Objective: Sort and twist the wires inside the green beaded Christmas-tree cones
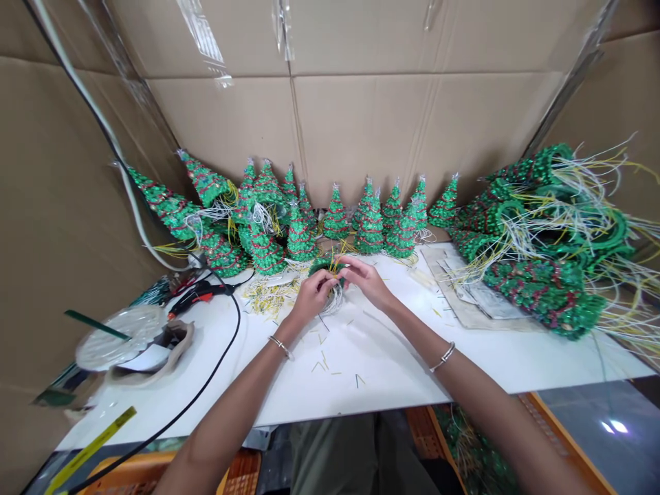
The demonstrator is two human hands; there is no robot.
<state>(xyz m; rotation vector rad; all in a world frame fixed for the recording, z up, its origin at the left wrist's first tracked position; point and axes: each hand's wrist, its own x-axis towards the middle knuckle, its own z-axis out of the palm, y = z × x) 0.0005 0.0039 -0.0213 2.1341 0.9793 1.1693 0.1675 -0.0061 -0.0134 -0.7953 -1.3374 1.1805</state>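
Brown cardboard [361, 124] walls in the back and sides of the bench, and below it we record a white tabletop [289, 399]. Toward its right end we find a heap of green tinsel trees [546, 295] lying on their sides, long strands [592, 199] trailing from the open bases; in our judgement, 1 snagged strand could drag the heap out of place. Along the back we note a row of standing trees [371, 230]. At left lies a glue gun [199, 295] beside a looping black cable [216, 371]; catching that loop could topple the gun, with a burn if hot. Near mid-table, between the 2 hands, we locate 1 green tinsel piece [320, 265], partly hidden. The left hand [315, 294] pinches its wires [335, 300]; the right hand [365, 280] has fingertips at the same bundle, though we cannot tell whether they grip. Uneven pulling could tangle it. Wire clippings [271, 297] lie piled nearby and might cling to the piece.
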